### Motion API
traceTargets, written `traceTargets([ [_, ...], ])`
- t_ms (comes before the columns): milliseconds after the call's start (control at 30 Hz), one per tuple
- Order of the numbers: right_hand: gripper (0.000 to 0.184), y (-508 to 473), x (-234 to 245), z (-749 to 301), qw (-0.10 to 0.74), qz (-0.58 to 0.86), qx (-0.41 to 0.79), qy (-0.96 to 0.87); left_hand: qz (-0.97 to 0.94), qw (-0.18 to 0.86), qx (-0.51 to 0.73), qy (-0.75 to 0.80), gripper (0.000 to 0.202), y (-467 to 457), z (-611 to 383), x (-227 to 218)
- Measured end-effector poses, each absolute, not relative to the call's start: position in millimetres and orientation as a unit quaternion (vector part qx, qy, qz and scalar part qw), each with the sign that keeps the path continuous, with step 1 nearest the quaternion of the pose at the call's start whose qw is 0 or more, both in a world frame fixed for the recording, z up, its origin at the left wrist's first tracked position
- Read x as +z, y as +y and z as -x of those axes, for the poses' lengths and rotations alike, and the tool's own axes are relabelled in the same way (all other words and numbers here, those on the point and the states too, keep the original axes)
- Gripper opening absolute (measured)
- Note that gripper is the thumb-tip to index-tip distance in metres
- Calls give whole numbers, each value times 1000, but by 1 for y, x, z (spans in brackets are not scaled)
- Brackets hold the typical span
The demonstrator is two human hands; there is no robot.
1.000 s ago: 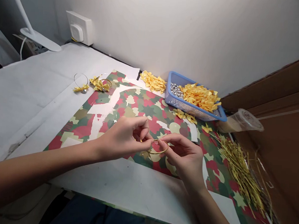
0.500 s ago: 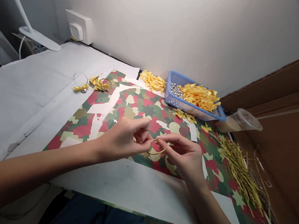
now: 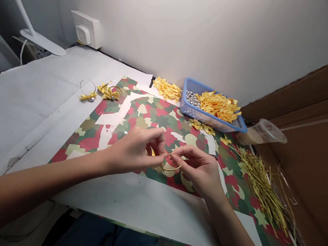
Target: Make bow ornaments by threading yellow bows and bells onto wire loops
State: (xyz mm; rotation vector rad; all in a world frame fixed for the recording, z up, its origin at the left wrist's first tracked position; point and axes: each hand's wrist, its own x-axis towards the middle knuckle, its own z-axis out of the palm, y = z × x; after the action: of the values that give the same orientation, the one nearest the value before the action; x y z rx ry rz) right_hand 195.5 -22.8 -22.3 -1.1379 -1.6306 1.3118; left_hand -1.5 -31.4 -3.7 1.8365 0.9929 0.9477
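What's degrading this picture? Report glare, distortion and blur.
Head view: small glare spots shine on the glossy camouflage-print paper beyond the left hand; wide-angle stretch makes the left forearm look long; the thin gold wire hoop is fairly sharp; no strong blur shows.

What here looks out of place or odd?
A plastic cup lies on its side by the blue basket, beige contents inside, instead of standing upright; no spill shows.
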Motion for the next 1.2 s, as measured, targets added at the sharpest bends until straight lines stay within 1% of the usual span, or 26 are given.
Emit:
traceTargets([
  [167, 12, -23, -21, -194, 376, 443, 520, -626, -726, 414, 390, 386, 18, -30, 1, -2],
  [433, 8, -23, -23, -195, 361, 436, 512, -646, -757, 369, 371, 392, 21, -32, 1, -3],
  [533, 6, -22, -24, -195, 369, 420, 517, -649, -767, 356, 374, 380, 22, -31, 1, -3],
  [633, 6, -22, -23, -195, 375, 414, 515, -651, -775, 348, 374, 372, 23, -31, 1, -3],
  [733, 9, -23, -22, -195, 363, 417, 513, -656, -778, 344, 375, 368, 23, -32, 1, -4],
  [833, 13, -23, -22, -196, 357, 430, 507, -656, -774, 348, 380, 368, 19, -31, 0, -5],
  [933, 14, -21, -22, -196, 368, 434, 515, -641, -760, 354, 373, 398, 9, -27, 2, -3],
  [1000, 15, -20, -20, -196, 371, 431, 537, -624, -755, 349, 337, 442, 3, -23, 7, 0],
  [1133, 19, -19, -16, -196, 312, 429, 603, -595, -792, 328, 169, 485, 10, -17, 18, 4],
  [1200, 20, -20, -18, -195, 284, 420, 626, -593, -809, 324, 118, 477, 13, -16, 21, 3],
])
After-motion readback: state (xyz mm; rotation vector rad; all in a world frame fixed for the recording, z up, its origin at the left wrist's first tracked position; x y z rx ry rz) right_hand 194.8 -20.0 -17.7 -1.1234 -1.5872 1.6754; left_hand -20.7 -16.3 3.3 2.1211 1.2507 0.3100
